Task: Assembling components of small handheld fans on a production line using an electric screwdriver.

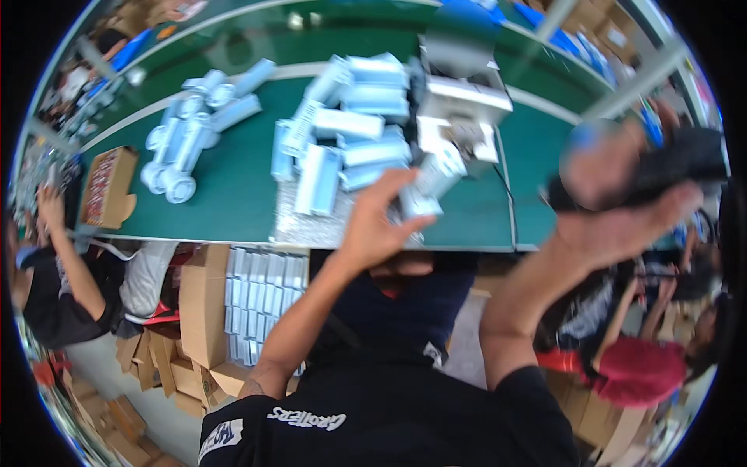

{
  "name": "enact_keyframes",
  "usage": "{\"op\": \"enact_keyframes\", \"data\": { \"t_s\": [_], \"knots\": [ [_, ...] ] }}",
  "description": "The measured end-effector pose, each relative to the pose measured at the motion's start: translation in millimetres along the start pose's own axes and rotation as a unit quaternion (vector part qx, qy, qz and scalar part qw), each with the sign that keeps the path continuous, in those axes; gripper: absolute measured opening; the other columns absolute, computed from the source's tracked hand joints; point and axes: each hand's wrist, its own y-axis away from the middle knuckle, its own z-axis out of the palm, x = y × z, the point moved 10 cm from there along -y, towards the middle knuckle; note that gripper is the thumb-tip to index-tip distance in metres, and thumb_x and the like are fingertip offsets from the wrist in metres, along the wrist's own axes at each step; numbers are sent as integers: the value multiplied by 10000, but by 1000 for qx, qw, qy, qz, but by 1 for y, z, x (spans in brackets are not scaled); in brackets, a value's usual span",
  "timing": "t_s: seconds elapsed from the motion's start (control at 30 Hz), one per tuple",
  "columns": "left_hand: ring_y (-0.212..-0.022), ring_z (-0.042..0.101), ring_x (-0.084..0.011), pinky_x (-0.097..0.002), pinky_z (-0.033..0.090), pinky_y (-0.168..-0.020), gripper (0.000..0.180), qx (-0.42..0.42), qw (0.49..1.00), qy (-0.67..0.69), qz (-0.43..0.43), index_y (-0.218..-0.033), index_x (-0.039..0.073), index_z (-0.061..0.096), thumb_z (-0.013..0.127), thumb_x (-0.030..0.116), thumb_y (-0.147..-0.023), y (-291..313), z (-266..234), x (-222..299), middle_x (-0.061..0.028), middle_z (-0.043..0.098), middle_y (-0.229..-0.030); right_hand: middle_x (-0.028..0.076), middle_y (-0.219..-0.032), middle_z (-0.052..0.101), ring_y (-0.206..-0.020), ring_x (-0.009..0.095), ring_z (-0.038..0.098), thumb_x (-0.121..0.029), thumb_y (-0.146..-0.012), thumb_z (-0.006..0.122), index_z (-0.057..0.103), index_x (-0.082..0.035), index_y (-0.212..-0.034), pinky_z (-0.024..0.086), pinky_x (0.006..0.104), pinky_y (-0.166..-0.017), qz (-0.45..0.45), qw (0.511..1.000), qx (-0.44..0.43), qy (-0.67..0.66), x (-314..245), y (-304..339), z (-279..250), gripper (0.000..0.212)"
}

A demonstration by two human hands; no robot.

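My left hand (377, 222) curves around a small light-blue box (422, 204) near the table's front edge, thumb below it and fingers above. Another pale blue box (442, 171) stands just behind. To the left, a heap of light-blue boxes (373, 101) lies partly on a silvery sheet (307, 227). My right hand (622, 226) is raised off to the right and smeared by motion. A long black object (677, 165) shows right beside its fingers; whether the hand holds it, I cannot make out.
A white device (467, 100) with a dark cable (506, 194) stands behind the boxes. Pale blue pieces with round ends (180, 187) and a cardboard tray (115, 204) lie left on the green table (233, 210). Below is a carton (204, 303) full of boxes. People work on both sides.
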Motion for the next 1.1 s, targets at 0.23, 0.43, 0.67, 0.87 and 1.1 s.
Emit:
{"op": "enact_keyframes", "data": {
  "t_s": [0.23,0.43,0.67,0.87,1.1],
  "knots": [
    [-1072,699,-213,-364,542,-961,597,44,994,72,74,-1231,-8,694,919,200,-719,5,-89,75,-117,726,-1165,68,-834,583,-664,117,575,-153,-1022,604,508,39,-1359,509,257,-662,163,916,149,335,55,90,-68,399],
    [-859,665,-114,-270,556,-708,435,78,988,45,-129,-1117,31,713,728,431,-945,-151,-172,-29,-45,697,-955,121,-1158,656,-1094,258,652,8,-974,622,516,27,-1378,498,376,-998,166,818,127,535,92,173,-84,418],
    [-972,720,-265,-352,624,-780,680,177,925,90,-324,-1215,-81,648,775,501,-888,-234,-264,-218,-184,696,-1157,138,-972,692,-910,283,685,7,-954,637,618,20,-1231,530,365,-868,205,850,72,480,117,167,-72,277],
    [-1107,701,-293,-355,597,-861,823,23,952,-93,-292,-1370,-71,570,768,565,-887,-226,-176,-187,-218,644,-1308,103,-1004,719,-942,192,687,10,-952,646,631,6,-1220,531,328,-910,196,812,127,534,93,186,-89,268],
    [-1359,512,-227,-389,375,-1169,825,-237,965,-52,-102,-1491,14,510,861,366,-832,-167,-149,-101,-93,580,-1421,141,-1181,687,-1119,295,674,-65,-916,709,604,-19,-1305,505,389,-1009,207,861,12,465,109,161,-36,405]
  ]
}}
